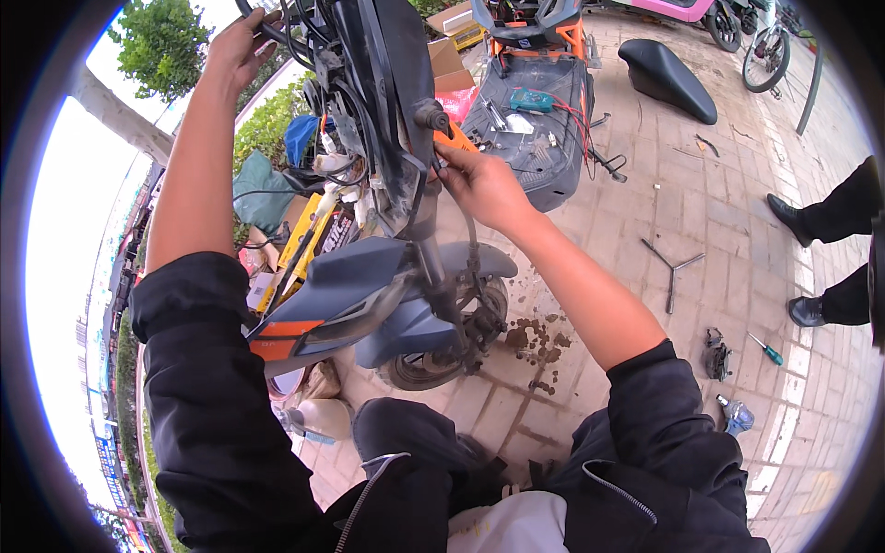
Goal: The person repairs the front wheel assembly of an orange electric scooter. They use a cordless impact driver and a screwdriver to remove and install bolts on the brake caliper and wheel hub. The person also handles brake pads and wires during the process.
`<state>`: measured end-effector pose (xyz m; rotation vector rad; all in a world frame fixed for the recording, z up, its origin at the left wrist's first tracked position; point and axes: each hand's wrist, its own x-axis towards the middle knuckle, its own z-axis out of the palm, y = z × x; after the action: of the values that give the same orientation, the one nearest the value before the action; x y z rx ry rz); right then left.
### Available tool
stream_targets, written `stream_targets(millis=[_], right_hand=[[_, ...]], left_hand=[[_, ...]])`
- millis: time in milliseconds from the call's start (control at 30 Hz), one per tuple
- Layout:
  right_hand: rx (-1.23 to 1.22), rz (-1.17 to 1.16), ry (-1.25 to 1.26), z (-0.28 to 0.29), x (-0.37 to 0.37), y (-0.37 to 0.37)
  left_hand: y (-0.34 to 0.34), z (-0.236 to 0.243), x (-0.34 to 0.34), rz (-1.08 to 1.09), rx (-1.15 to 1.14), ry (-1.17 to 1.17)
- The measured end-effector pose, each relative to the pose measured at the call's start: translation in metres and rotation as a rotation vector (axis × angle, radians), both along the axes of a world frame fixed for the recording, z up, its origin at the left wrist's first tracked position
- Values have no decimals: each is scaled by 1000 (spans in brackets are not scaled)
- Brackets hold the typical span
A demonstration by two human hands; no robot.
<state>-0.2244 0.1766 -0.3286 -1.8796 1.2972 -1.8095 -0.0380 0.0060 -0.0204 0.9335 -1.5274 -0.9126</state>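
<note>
In front of me stands a partly stripped electric scooter, its dark steering-column cover (383, 69) upright and black cables (353, 120) exposed along the left side. My left hand (241, 46) is raised at the upper left, fingers closed round a black handlebar. Lower down, my right hand (487, 187) pinches at the right edge of the cover, close to the ignition lock (430, 114). Whatever lies between those fingertips is hidden. Beneath are a grey body panel with an orange patch (286, 339) and the front wheel (426, 367).
Behind stands another scooter, a teal multimeter (532, 100) on its footboard (516, 166). A black seat (668, 80), a three-armed wrench (673, 267), a green-handled screwdriver (765, 349) and a clear bottle (735, 415) lie on the paving. A person's legs (843, 207) are at right; boxes (309, 240) sit left.
</note>
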Motion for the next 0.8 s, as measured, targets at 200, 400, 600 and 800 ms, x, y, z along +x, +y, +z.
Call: stream_targets(millis=[200, 400, 600, 800], right_hand=[[104, -129, 78, 16, -1, 17], [195, -119, 301, 11, -16, 22], [240, -66, 332, 16, -13, 30], [232, -81, 350, 12, -18, 29]], left_hand=[[7, -14, -4, 73, -97, -176], [0, -29, -11, 101, -156, -278], [1, -28, -17, 268, -373, -546], [7, -15, -24, 216, -420, -281]])
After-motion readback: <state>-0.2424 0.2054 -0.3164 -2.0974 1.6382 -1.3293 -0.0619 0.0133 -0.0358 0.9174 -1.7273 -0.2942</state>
